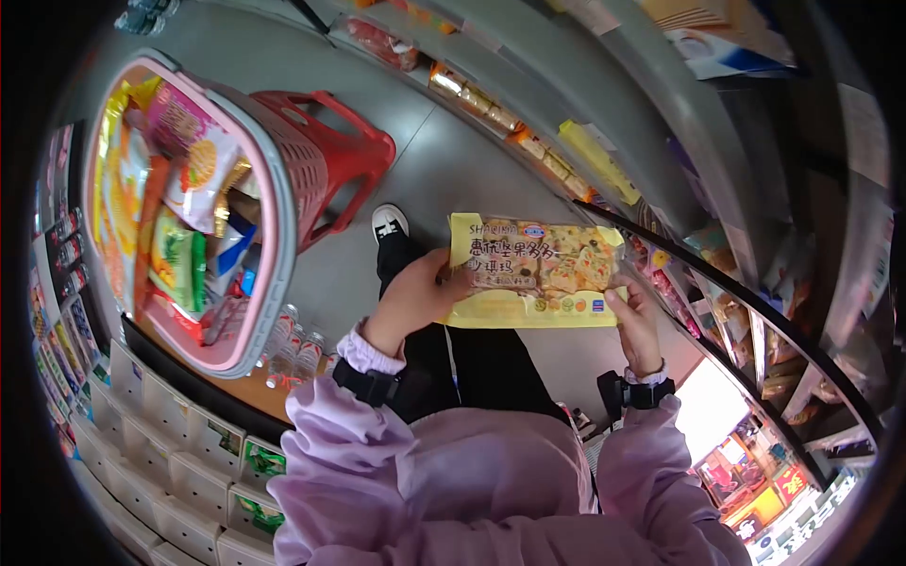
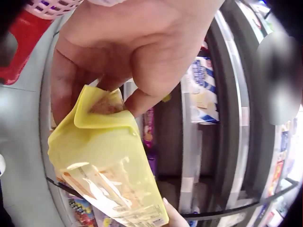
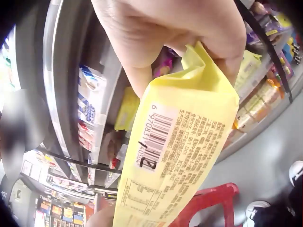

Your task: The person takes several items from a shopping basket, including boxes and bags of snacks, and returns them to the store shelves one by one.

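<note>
We hold the yellow snack packet (image 1: pixel 535 272) level over the floor (image 1: pixel 444 160) | left hand (image 1: pixel 411 300) pinches its left end | right hand (image 1: pixel 637 325) grips its right end | loaded basket (image 1: pixel 279 203) stands well apart, to our left

Bright, even shop light, few shadows. Bends hard at the rim in the head view, black corners. Blurs close up in wrist views; glints on the yellow packet (image 2: pixel 90 182).
</note>
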Demonstrator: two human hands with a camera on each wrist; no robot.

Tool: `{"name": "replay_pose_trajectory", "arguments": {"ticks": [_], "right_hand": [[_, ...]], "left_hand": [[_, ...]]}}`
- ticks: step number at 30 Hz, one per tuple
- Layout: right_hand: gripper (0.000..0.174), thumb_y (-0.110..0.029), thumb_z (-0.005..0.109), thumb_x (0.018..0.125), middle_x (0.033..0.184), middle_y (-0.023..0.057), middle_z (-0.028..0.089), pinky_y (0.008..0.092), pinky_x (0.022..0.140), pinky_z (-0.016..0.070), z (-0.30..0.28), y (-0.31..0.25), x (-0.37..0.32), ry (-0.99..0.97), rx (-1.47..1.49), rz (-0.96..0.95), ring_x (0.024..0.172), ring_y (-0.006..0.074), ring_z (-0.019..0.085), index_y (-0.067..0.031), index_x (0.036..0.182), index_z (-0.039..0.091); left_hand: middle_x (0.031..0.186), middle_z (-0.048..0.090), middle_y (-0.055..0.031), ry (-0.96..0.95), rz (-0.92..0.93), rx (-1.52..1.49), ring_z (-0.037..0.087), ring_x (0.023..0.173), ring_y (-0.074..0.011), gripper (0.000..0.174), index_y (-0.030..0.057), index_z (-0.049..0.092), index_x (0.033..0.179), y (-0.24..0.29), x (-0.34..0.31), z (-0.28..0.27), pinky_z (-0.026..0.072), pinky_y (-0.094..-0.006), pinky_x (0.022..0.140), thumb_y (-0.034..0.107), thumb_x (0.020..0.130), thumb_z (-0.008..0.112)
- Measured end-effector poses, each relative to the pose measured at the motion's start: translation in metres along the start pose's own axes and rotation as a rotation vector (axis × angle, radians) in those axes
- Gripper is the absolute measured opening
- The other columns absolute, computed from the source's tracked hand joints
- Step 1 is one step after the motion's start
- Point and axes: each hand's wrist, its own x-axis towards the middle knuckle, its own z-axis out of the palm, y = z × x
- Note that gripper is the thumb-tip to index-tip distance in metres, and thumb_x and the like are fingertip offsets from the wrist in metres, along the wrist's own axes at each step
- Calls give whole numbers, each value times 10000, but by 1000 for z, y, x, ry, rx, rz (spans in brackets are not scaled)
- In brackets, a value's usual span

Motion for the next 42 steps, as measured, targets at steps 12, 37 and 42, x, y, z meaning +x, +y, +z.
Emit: {"name": "replay_pose_trajectory", "arguments": {"ticks": [12,37,42], "right_hand": [[260,-116,612,816,934,26,603,202,749,403,30,54,152,-60,-87,-168,835,76,541,7,1036,549],[291,-39,596,797,1060,55,543,285,911,365,84,-9,301,105,317,-624,1029,158,490,-37,1078,519],[273,-44,595,798,1040,51,543,281,900,366,109,-23,293,144,206,-648,993,153,497,-33,1061,523]], "left_hand": [[814,585,-172,213,138,-86,566,725,-291,385,30,526,1106,-89,139,-3,436,-352,660,233,779,538],[903,599,-211,366,497,213,565,891,-357,266,-8,588,960,-11,361,-82,448,-371,780,80,714,537],[979,595,-176,458,850,649,553,934,-327,280,15,607,954,-27,408,-72,446,-353,793,104,690,576]]}}
